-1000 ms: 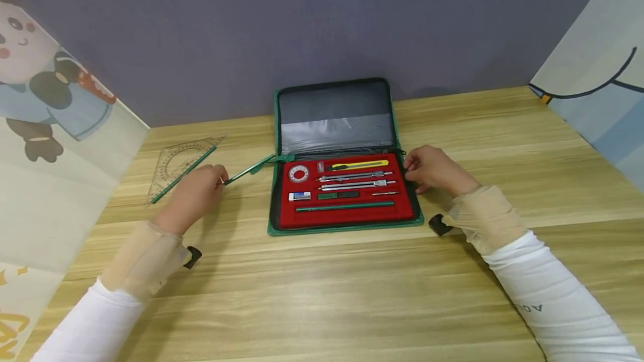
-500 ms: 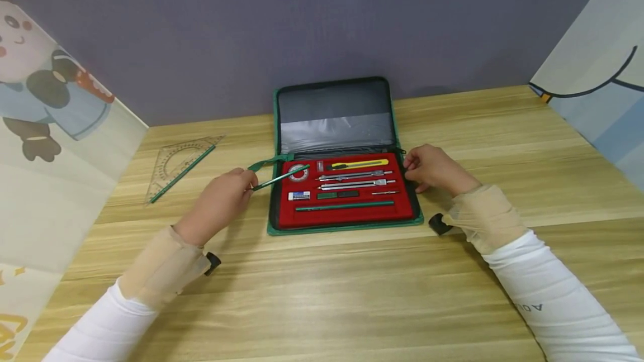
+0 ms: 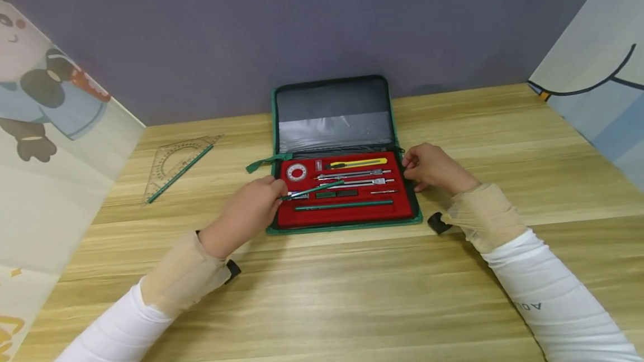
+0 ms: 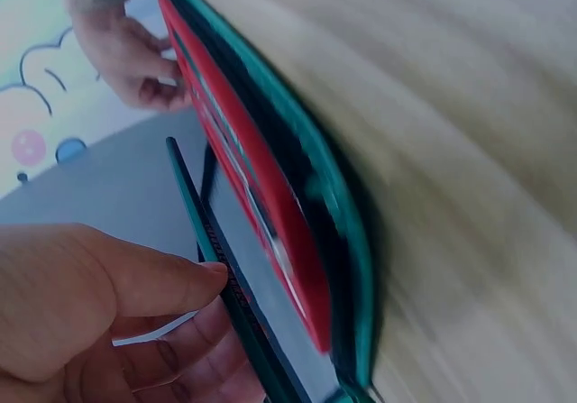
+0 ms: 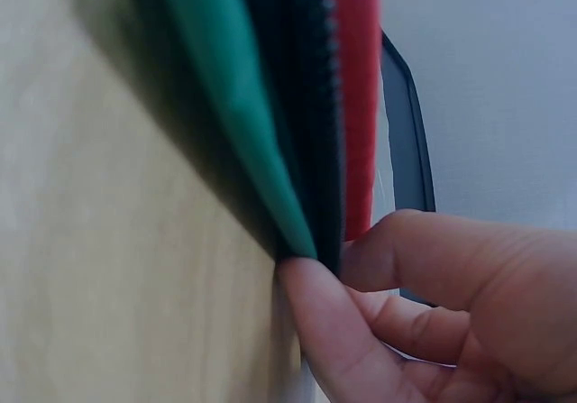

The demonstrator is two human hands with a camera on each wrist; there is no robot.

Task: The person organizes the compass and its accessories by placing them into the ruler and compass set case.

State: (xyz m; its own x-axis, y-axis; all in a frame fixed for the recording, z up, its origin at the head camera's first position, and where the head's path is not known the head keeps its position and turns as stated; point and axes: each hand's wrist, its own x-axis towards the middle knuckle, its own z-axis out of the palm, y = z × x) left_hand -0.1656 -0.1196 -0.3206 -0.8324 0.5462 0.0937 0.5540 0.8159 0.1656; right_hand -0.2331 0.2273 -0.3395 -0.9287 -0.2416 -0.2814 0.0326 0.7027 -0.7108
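Carried rightward since the earlier frame, a green pencil (image 3: 329,185) now slants above the red tray (image 3: 312,219) of an open zip case (image 3: 334,130) at the center of the frame. The left hand (image 3: 251,208) has come along with it, pinching the pencil's near end between thumb and fingers. Well apart from it, the right hand (image 3: 430,169) grips the case's right edge, thumb and finger on either side in the right wrist view.

Pale wooden table (image 3: 352,295), streaked with brown grain, fills the lower frame and runs back to a plain grey-purple wall (image 3: 322,21) across the top. A cartoon figure (image 3: 45,88) decorates the cream wall at upper left; bold black lines and blue patches mark the light wall (image 3: 588,80) at upper right. On the tabletop at left, a second pencil (image 3: 181,174) lies along a clear triangle ruler (image 3: 157,169). Set in the tray are a yellow cutter (image 3: 354,164), silver compasses (image 3: 359,183) and a third pencil (image 3: 344,205). White sleeves (image 3: 558,295) enter from both lower corners.
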